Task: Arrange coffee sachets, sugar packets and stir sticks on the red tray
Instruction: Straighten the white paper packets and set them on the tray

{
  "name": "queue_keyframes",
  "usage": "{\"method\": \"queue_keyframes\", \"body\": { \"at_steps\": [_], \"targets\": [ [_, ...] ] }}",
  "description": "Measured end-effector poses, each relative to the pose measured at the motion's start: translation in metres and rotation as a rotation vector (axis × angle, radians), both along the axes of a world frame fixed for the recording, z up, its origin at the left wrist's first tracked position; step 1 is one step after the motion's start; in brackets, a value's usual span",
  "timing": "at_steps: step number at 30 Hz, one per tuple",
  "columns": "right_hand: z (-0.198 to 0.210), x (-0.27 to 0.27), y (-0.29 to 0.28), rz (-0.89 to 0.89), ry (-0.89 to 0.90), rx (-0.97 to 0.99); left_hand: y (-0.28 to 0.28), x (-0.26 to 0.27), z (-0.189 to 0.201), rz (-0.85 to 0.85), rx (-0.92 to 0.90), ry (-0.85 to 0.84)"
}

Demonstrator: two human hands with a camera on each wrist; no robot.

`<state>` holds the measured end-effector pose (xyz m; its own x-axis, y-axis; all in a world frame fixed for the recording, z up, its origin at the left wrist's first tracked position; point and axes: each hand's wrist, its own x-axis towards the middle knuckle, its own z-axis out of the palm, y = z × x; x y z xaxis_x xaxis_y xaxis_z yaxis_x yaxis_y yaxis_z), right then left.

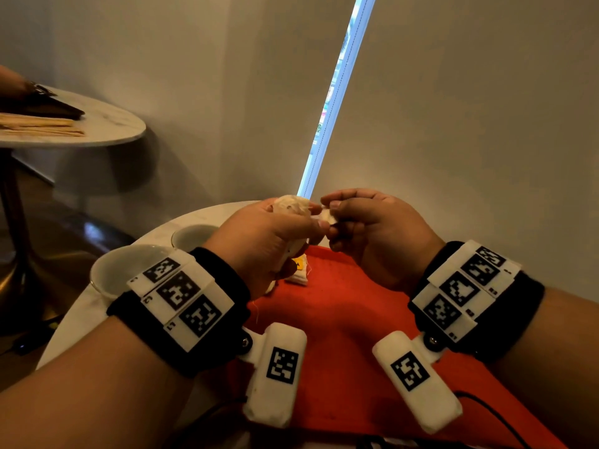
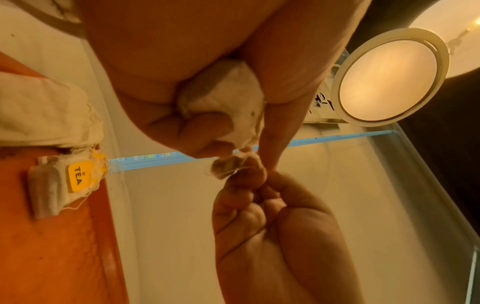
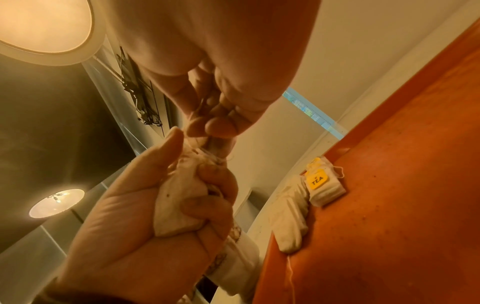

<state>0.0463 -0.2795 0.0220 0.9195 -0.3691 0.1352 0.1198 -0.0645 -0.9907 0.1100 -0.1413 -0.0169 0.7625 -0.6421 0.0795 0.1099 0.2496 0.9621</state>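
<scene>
Both hands are raised above the far end of the red tray. My left hand grips a crumpled white sachet, which is bunched in the fist and hangs out below it. My right hand pinches the sachet's upper tip between thumb and fingers, right against the left hand's fingertips. On the tray's far edge lies a tea bag with a yellow TEA tag, and a second white sachet lies beside it at the rim.
Two white cups stand on the white round table left of the tray. A second round table at the back left carries wooden stir sticks and another person's hand. A black cable crosses the tray's near right.
</scene>
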Motion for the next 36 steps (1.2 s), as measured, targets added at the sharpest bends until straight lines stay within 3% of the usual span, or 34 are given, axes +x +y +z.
{"method": "queue_keyframes", "body": {
  "at_steps": [5, 11, 17, 20, 25, 30, 33, 36],
  "targets": [
    [0.001, -0.001, 0.005, 0.037, -0.006, 0.065, 0.001, 0.0, 0.001, 0.048, 0.04, -0.013],
    [-0.001, -0.005, -0.003, 0.055, -0.007, 0.014, 0.003, 0.003, 0.0, -0.006, 0.024, -0.06],
    [-0.007, -0.002, -0.008, 0.002, 0.016, -0.078, 0.005, -0.001, 0.006, 0.022, 0.103, -0.088],
    [-0.01, 0.001, -0.012, -0.059, 0.04, -0.14, 0.005, -0.004, 0.008, -0.044, 0.098, -0.092],
    [-0.01, 0.005, -0.019, -0.102, 0.07, -0.167, 0.005, 0.001, 0.01, 0.168, -0.043, 0.06],
    [-0.014, 0.013, -0.031, -0.129, 0.273, -0.273, 0.014, 0.014, 0.015, 0.324, -0.304, 0.234],
    [-0.025, 0.02, -0.033, -0.074, 0.466, -0.44, 0.016, 0.016, 0.015, 0.302, -0.374, 0.303],
    [-0.032, 0.026, -0.028, 0.008, 0.628, -0.466, 0.016, 0.014, 0.016, 0.27, -0.391, 0.316]
  ]
}}
